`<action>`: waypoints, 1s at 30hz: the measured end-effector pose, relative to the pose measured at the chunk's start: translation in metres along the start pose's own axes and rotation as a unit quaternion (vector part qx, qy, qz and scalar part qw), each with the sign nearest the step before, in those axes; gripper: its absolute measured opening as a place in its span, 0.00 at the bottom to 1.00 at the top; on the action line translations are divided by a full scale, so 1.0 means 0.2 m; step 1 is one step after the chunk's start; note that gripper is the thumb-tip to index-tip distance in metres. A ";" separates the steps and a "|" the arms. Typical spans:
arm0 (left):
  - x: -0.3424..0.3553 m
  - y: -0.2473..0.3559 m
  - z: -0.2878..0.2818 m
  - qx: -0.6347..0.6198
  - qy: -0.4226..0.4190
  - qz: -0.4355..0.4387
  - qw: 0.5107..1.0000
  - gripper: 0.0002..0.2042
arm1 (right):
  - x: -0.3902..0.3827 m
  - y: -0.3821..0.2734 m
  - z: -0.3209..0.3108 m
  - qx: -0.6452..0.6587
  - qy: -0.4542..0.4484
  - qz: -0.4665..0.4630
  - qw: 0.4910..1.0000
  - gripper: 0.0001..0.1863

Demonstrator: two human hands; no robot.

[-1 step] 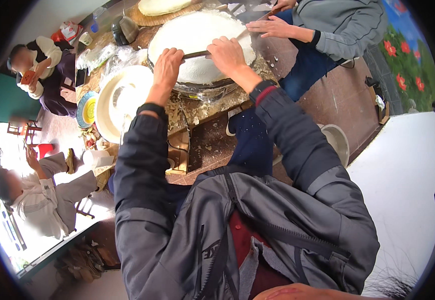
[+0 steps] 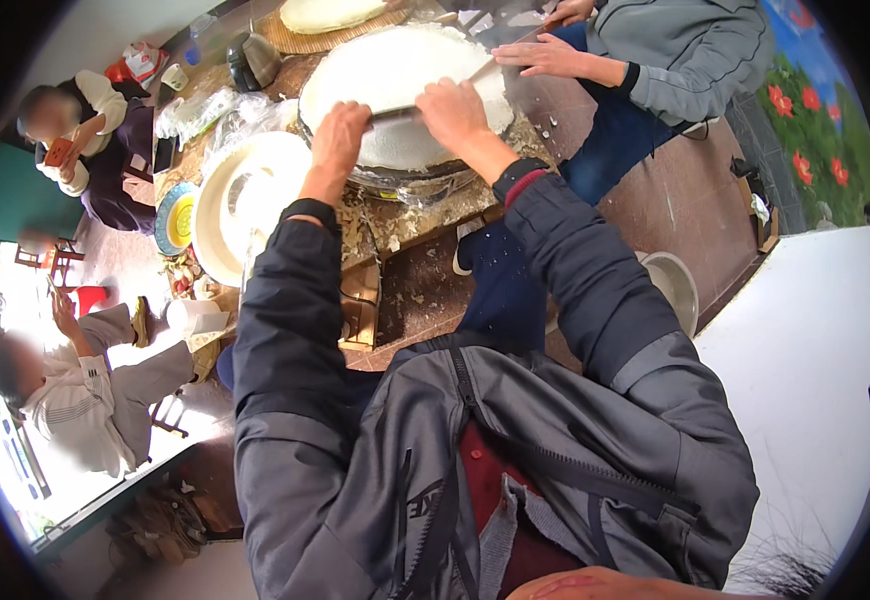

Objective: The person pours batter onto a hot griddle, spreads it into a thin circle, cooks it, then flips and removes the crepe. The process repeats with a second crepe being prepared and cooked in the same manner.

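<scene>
Left hand and right hand: both grasp one dark bar, an end each, over a pale round sheet. Sheet lies on a griddle by the table's near edge. White basin: left of griddle. Farther: kettle, then woven mat.

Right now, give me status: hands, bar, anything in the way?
Left hand and right hand gripping opposite ends of dark bar. Bar over white round sheet; contact unclear. Co-worker's hand close by, at sheet's right edge.
</scene>
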State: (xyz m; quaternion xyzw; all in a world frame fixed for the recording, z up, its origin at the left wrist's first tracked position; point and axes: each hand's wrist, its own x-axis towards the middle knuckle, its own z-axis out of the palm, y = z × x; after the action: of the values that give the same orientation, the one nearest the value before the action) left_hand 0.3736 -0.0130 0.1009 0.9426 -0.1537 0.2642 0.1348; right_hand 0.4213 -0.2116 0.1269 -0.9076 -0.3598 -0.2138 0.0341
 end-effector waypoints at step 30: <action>-1.66 0.40 0.14 -0.140 0.038 -0.501 0.853 0.19 | -0.58 -0.43 -0.11 0.071 0.135 0.002 0.988 0.07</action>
State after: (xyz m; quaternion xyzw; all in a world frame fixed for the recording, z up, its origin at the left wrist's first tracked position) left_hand 0.0877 -0.0237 -0.0869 0.8523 0.3092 0.1721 0.3851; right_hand 0.2809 -0.2275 0.0905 -0.8664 -0.3645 -0.3078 0.1474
